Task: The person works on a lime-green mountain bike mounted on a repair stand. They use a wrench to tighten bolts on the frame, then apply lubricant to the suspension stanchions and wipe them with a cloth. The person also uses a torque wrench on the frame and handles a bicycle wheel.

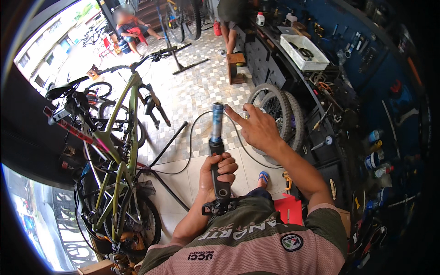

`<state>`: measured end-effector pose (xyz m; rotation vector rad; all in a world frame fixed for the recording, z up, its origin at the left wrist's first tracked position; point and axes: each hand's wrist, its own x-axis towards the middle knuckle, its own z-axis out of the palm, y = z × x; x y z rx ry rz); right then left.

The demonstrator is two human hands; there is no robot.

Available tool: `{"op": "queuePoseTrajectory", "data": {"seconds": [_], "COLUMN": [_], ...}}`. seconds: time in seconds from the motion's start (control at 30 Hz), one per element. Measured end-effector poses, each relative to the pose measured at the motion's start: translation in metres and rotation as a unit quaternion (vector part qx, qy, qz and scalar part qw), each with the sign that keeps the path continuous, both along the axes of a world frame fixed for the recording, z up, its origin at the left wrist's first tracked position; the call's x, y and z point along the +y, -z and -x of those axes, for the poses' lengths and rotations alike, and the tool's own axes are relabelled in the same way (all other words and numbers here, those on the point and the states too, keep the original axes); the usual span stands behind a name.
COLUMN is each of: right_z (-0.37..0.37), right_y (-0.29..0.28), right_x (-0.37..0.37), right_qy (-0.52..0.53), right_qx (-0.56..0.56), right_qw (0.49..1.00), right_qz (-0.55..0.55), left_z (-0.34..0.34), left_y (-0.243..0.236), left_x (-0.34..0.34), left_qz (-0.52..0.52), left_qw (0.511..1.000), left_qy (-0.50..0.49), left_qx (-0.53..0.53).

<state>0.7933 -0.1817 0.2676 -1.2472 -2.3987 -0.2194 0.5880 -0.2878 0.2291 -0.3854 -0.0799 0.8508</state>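
My left hand (218, 173) is wrapped round a black bicycle crank arm (222, 187), held upright in front of my body. A pedal (211, 209) shows at its lower end, close to my shirt. From the top rises a metal spindle (216, 123) smeared with blue grease. Just right of the spindle's upper end is my right hand (261, 129), its index finger stretched toward it and dark at the tip. The other fingers are partly bent and hold nothing. Whether that fingertip touches the spindle I cannot tell.
A green bicycle frame (132, 105) hangs on a stand at the left. Wheels (270, 107) lean against the black workbench (263, 59) at the right, which carries a white basket (300, 62). A thin cable (190, 137) loops over the tiles. Two people are farther back.
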Motion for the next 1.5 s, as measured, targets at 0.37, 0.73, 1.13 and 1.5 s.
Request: {"op": "queuePoseTrajectory", "data": {"seconds": [0.37, 0.73, 1.13, 1.5], "right_z": [-0.006, -0.035, -0.167, -0.497], "right_y": [0.026, 0.038, 0.102, 0.11], "right_x": [-0.008, -0.001, 0.018, 0.016], "right_qy": [-0.014, 0.049, 0.158, 0.484], "right_qx": [0.038, 0.036, 0.042, 0.235], "right_qw": [0.994, 0.998, 0.982, 0.841], "right_qz": [0.097, 0.02, 0.094, -0.064], "left_z": [-0.003, -0.029, -0.126, -0.199], "left_y": [-0.01, -0.002, 0.0, 0.018], "left_x": [0.005, 0.031, 0.091, 0.168], "left_qz": [-0.07, -0.024, -0.021, -0.01], "left_qw": [0.993, 0.987, 0.98, 0.971], "left_qy": [-0.03, 0.016, 0.096, 0.067], "left_qx": [0.088, 0.158, 0.176, 0.23]}}
